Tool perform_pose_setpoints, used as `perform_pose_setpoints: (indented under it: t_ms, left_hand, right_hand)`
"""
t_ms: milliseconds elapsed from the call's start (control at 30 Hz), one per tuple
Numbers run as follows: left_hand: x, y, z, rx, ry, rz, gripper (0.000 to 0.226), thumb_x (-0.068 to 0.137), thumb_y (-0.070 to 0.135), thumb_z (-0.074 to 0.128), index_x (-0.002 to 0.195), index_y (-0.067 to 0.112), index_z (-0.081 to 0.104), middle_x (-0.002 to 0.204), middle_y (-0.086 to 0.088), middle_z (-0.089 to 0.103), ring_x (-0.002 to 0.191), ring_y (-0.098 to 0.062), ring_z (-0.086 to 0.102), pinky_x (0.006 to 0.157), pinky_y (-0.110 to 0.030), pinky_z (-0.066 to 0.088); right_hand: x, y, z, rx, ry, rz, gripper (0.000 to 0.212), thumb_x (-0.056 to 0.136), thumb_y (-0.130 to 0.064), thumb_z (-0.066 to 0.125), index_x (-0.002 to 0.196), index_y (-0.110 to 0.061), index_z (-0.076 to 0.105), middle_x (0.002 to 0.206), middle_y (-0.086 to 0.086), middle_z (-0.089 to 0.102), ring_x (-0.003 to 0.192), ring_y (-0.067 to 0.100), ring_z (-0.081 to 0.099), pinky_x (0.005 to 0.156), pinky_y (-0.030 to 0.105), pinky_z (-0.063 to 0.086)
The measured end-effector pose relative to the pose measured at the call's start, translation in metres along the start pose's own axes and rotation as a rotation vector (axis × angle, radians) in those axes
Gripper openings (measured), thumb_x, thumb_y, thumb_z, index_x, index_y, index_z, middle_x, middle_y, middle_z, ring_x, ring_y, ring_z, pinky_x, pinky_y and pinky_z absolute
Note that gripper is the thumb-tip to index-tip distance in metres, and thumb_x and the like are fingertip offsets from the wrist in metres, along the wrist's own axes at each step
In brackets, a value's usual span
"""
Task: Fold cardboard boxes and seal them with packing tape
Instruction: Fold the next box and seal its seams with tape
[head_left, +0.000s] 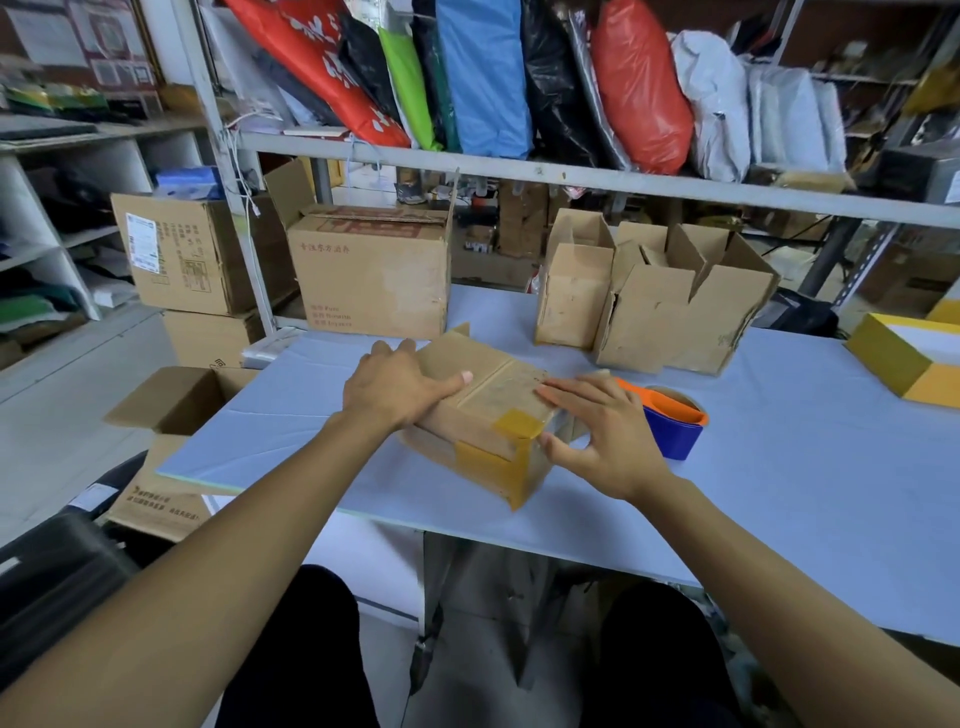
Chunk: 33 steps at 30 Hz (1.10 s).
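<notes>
Cardboard box (483, 410) sits at the table's (779, 493) near edge, tape across its top seam. Left hand (397, 387) and right hand (605, 441) press on it, fingers spread flat. Probably light, stiff, easily dented; best held by its corners.

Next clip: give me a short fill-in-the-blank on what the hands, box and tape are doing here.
1. Both hands lie flat on the ____ of the small cardboard box.
2. The tape dispenser lies on the table behind the ____ hand.
3. The left hand holds ____ but rests on the box.
4. The strip of tape wraps over the box's near ____.

Missing words: top; right; nothing; corner
</notes>
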<state>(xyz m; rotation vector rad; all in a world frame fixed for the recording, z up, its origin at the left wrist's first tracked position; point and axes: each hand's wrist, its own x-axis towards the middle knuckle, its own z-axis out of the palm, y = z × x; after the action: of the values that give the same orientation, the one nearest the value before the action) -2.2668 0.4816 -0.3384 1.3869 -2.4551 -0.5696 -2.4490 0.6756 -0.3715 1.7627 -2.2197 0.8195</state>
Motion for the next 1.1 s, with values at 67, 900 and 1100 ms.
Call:
perform_pose_setpoints:
  t_ms: [67,900,1100]
  left_hand:
    - [-0.004,-0.004,0.001,-0.044,0.019,-0.036,0.083,0.078,0.079,0.054,0.129,0.014,0.053,0.126,-0.011,0.049,0.118,-0.032,0.051,0.089,-0.042,0.045]
    - [-0.06,0.067,-0.022,-0.465,0.199,0.448,0.12,0.056,0.06,0.088,0.153,0.036,0.023,0.16,0.004,0.024,0.146,-0.014,0.025,0.116,-0.037,0.032]
    - [-0.06,0.072,-0.012,-0.438,0.174,0.58,0.123,0.063,0.045,0.089,0.158,0.029,0.014,0.146,0.016,0.033,0.137,-0.008,0.024,0.115,-0.035,0.029]
  right_hand:
    - [0.001,0.002,-0.002,0.025,-0.02,0.034,0.066,0.079,-0.063,0.042,0.134,-0.033,0.059,0.138,-0.006,0.05,0.128,0.015,0.038,0.107,0.041,0.029]
    - [0.033,-0.043,-0.044,0.894,-0.016,0.231,0.069,0.094,-0.045,0.056,0.154,-0.035,0.023,0.14,-0.031,0.046,0.131,-0.005,0.045,0.11,0.029,0.039]
    - [0.026,-0.033,-0.055,0.894,-0.008,0.275,0.064,0.099,-0.026,0.059,0.154,-0.028,0.028,0.139,-0.027,0.044,0.125,-0.009,0.049,0.107,0.025,0.044]
